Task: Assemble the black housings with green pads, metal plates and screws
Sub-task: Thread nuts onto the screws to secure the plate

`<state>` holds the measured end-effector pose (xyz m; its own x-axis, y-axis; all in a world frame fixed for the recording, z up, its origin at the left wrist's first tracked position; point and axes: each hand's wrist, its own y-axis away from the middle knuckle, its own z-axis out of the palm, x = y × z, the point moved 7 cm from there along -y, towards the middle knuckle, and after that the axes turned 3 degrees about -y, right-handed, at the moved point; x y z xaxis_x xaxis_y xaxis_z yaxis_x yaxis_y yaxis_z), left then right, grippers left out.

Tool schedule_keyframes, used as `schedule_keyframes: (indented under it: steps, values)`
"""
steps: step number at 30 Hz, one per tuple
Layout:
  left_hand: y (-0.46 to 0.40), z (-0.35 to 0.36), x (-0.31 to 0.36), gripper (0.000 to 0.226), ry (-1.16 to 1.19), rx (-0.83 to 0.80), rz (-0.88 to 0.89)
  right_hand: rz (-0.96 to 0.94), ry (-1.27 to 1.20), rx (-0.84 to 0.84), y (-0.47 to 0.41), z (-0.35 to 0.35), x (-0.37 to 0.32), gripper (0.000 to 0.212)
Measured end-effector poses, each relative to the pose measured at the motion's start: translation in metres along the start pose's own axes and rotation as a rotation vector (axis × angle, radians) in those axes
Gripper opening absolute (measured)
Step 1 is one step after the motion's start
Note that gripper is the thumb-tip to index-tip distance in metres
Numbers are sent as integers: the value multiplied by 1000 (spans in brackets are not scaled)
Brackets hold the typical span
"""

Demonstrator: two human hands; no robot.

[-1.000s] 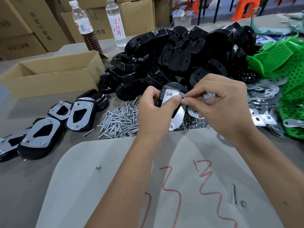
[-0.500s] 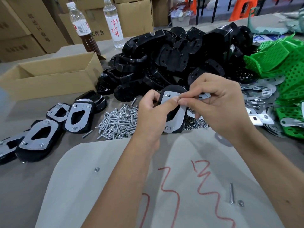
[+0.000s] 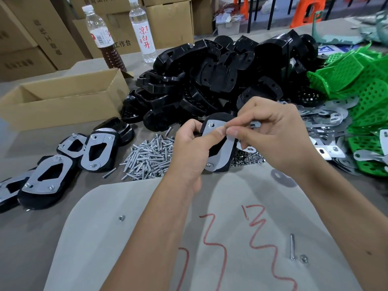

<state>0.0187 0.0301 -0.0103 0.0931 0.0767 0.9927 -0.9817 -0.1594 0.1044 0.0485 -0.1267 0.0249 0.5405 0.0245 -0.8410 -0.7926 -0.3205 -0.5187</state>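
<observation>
Just behind the screw pile [image 3: 150, 158], my left hand [image 3: 189, 148] grips a plated housing [image 3: 218, 143] while my right hand [image 3: 270, 135] pinches at its top edge, several finished ones [image 3: 96, 150] lie left, many bare housings [image 3: 210, 80] remain.

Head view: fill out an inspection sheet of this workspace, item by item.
Surface: grey table, with a pale board bearing red scribbles nearest the person.
Job's things: pile of black housings; green perforated pads at right; loose metal plates; heap of screws; nuts; finished assemblies at left.
Clutter: open cardboard box, two bottles, a stray screw and nut on the board.
Grippers: left hand grips a housing with plate; right hand pinches at the plate's top edge.
Cables: nothing seen.
Surroundings: stacked cartons, orange stools.
</observation>
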Motion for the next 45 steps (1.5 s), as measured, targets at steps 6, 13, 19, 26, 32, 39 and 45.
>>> schedule_keyframes:
  steps: [6, 13, 19, 26, 32, 39, 45]
  values:
    - [-1, -1, -3, 29, -28, -2, -16, -21, 55, 15, 2, 2, -1, 7]
    - [0, 1, -3, 29, -27, -10, -21, -28, 96, 23, 1, -2, -3, 10]
    - [-1, 0, -2, 28, -11, -10, -17, 16, 42, 7, 1, -3, 3, 9]
    - [-2, -1, -3, 29, 28, 49, 5, 42, -50, 66, 4, 3, 7, 8]
    - [-2, 1, -5, 25, 61, 100, 40, 0, 34, 149, 5, 2, 3, 5]
    - [-2, 3, -4, 26, 100, 123, 65, 7, 53, 227, 6, -1, 0, 8]
    - [1, 0, 0, 28, 59, 206, 167, 48, 190, 313, 9, -3, 4, 5]
